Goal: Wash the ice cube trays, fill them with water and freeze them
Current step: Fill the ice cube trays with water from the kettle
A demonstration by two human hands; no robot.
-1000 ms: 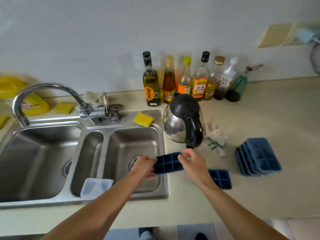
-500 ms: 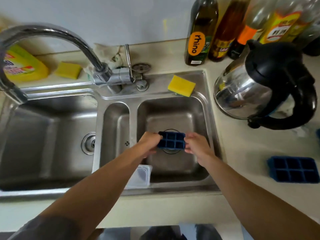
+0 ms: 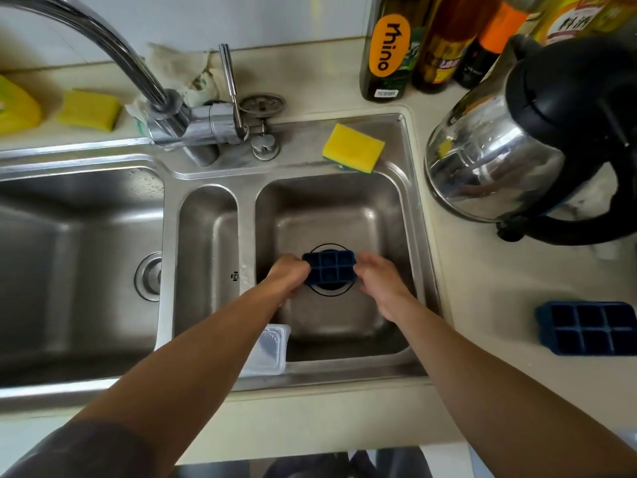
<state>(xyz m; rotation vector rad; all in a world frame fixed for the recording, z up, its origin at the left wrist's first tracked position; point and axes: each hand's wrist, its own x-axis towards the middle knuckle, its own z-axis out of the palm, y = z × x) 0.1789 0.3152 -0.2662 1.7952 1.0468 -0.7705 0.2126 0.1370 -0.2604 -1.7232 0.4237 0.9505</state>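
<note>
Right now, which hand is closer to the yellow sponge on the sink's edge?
Right. The right hand is below the yellow sponge, nearly straight under it; the left hand, gripping the ice cube tray, sits farther left.

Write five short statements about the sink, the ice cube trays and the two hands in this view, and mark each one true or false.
1. The left hand grips the dark blue ice cube tray low in the right sink basin. True.
2. Water is running from the faucet. False: no stream shows.
3. A yellow sponge lies on the sink's back ledge. True.
4. The second ice cube tray is in the left basin. False: it sits on the counter, right of the sink.
5. The right hand holds the kettle. False: it is at the tray's right end.
</note>
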